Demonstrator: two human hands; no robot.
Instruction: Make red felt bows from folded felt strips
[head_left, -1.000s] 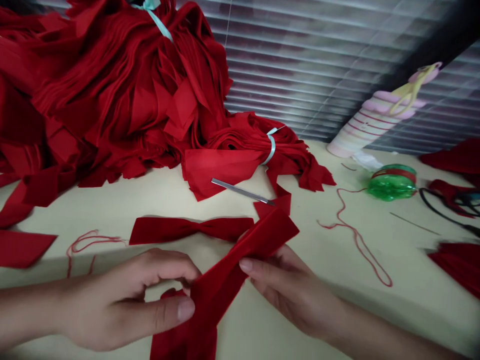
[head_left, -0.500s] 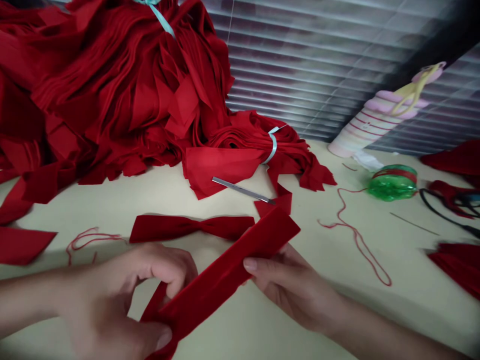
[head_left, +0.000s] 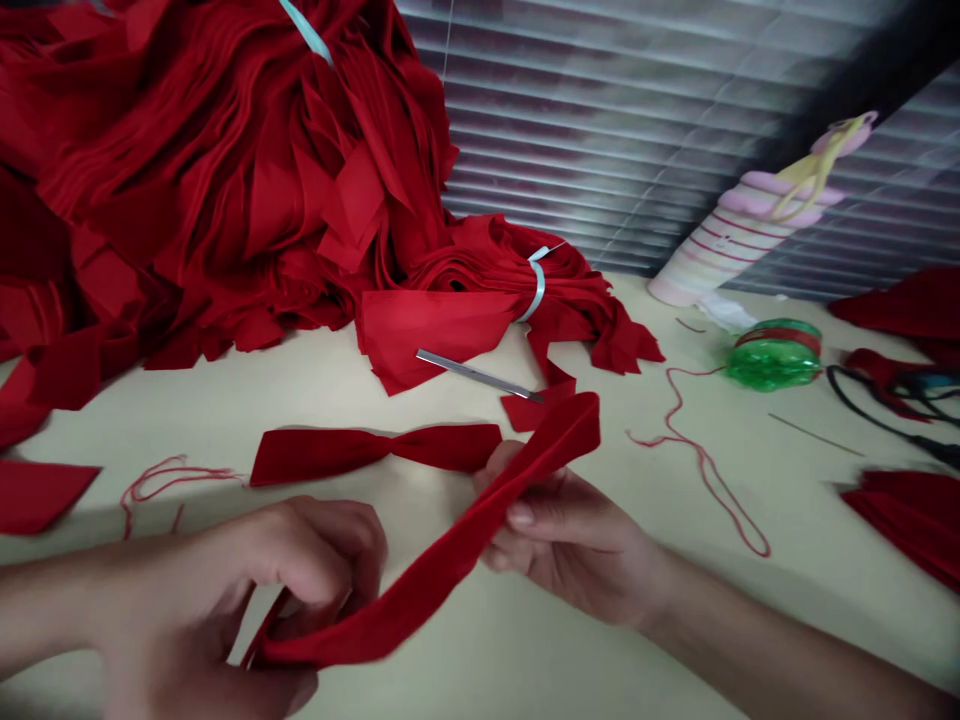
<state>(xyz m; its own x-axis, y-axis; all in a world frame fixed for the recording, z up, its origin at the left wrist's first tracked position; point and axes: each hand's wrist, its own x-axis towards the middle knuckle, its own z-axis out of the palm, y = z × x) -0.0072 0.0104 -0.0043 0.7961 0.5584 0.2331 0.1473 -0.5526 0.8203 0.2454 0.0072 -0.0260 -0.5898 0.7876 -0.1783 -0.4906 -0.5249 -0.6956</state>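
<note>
Both my hands hold one red velvet strip (head_left: pixel 450 550) just above the cream table (head_left: pixel 525 660). My left hand (head_left: pixel 247 600) is closed on the strip's near end at the lower left. My right hand (head_left: pixel 559 535) pinches the strip near its far end, thumb on top, and the end sticks up past the fingers. The strip is turned edge-on and sags between the hands. A finished red bow (head_left: pixel 375 450) lies flat on the table just beyond my hands.
A big heap of red fabric pieces (head_left: pixel 187 170) fills the back left, with a tied bundle (head_left: pixel 510 290) and a metal strip (head_left: pixel 476 375) in front. Red thread (head_left: pixel 697 460), a green thread spool (head_left: pixel 772 355) and a pink striped cone (head_left: pixel 742 240) lie right. More red fabric (head_left: pixel 915 510) is at the right edge.
The strip has been twisted from flat to edge-on and now sags. My left hand slid down toward the near end, and my right hand shifted its pinch near the far end.
</note>
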